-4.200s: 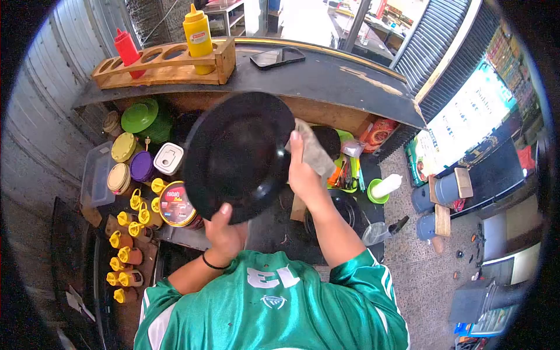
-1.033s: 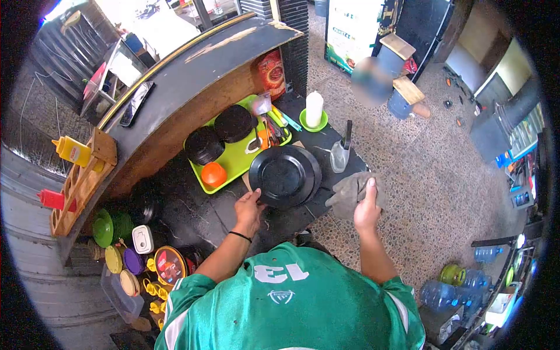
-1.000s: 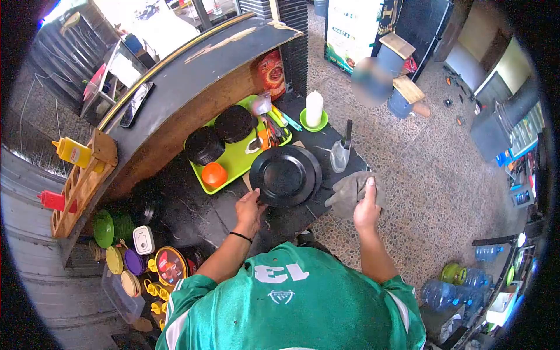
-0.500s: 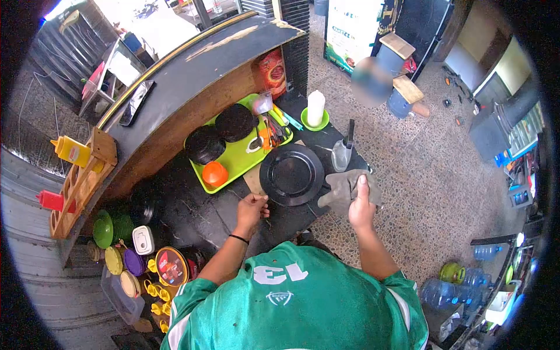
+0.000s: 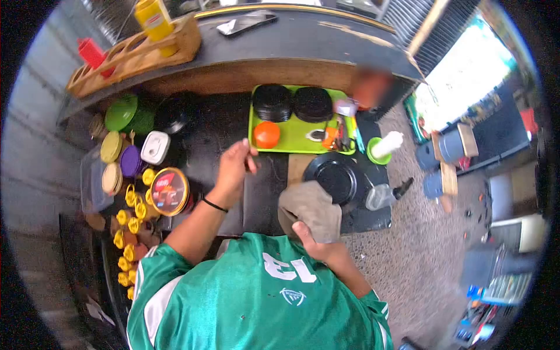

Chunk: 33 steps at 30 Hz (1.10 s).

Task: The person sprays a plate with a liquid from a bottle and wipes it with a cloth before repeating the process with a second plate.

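A grey-brown cloth (image 5: 312, 207) hangs bunched over the counter's front edge, gripped by my right hand (image 5: 314, 242) with the thumb on top. Just behind the cloth lies a black plate (image 5: 333, 179), partly covered by it. My left hand (image 5: 235, 163) hovers over the dark counter with fingers curled in and nothing visible in them. It is near the left corner of a green tray (image 5: 286, 143). On that tray are an orange bowl (image 5: 267, 135), two stacks of black dishes (image 5: 272, 104) and some cutlery (image 5: 332, 137).
Right of the plate are a clear scoop (image 5: 380, 197) with a dark handle and a white bottle (image 5: 388, 144) in a green bowl. Tubs (image 5: 169, 191) and yellow-capped bottles (image 5: 135, 226) crowd the left. A raised ledge (image 5: 291, 44) runs along the back, with a phone (image 5: 247, 23) on it.
The view has turned toward the right, and the counter now lies more squarely ahead. My right hand has brought the cloth leftward, in front of the plate. My left hand has risen toward the tray's left side.
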Each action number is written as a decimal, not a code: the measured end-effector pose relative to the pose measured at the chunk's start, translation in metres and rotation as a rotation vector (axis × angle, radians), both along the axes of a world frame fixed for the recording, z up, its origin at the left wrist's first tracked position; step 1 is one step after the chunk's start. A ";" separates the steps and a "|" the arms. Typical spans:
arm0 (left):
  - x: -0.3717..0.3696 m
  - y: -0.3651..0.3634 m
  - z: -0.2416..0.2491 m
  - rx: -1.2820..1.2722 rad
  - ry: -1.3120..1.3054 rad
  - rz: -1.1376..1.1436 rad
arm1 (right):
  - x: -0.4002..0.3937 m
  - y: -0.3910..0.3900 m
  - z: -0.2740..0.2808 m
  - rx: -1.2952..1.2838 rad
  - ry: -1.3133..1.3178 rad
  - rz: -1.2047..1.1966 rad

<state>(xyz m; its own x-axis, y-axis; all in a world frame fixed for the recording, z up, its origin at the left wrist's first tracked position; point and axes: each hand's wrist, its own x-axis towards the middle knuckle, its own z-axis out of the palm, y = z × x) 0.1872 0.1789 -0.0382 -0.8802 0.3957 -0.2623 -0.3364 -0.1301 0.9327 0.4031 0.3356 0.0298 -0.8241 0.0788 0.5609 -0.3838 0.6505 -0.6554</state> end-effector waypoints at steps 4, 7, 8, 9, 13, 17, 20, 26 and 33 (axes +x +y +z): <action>-0.050 -0.054 0.023 0.104 0.029 0.082 | -0.018 -0.003 -0.033 -0.161 -0.250 0.154; -0.088 -0.090 0.035 -0.038 0.179 0.133 | -0.023 -0.006 -0.072 -0.153 -1.009 0.049; -0.100 -0.100 0.034 -0.106 0.214 0.143 | -0.028 -0.006 -0.067 0.132 -1.271 0.029; -0.111 -0.106 0.037 -0.174 0.250 0.150 | -0.022 -0.006 -0.071 0.140 -1.273 0.027; -0.182 -0.136 -0.013 -0.394 0.480 0.083 | -0.003 0.001 -0.067 -0.103 -1.033 -0.268; -0.231 -0.147 -0.033 -0.907 0.860 0.057 | 0.011 0.036 -0.050 -0.230 -0.397 -0.740; -0.282 -0.163 -0.069 -1.106 0.872 -0.022 | 0.036 0.088 -0.036 0.118 -0.174 -1.148; -0.313 -0.159 -0.108 -1.680 0.828 -0.084 | 0.062 0.175 -0.061 0.295 -0.066 -1.496; -0.304 -0.148 -0.089 -1.608 0.449 -0.160 | 0.067 0.176 -0.099 0.103 -0.238 -1.381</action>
<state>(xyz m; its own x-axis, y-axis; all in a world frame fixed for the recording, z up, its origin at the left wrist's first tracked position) -0.1167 0.0311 -0.1274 -0.9727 0.0801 -0.2177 0.0610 0.9938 0.0931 0.4701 0.5112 -0.0688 -0.1916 0.8598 0.4733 0.7081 0.4550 -0.5399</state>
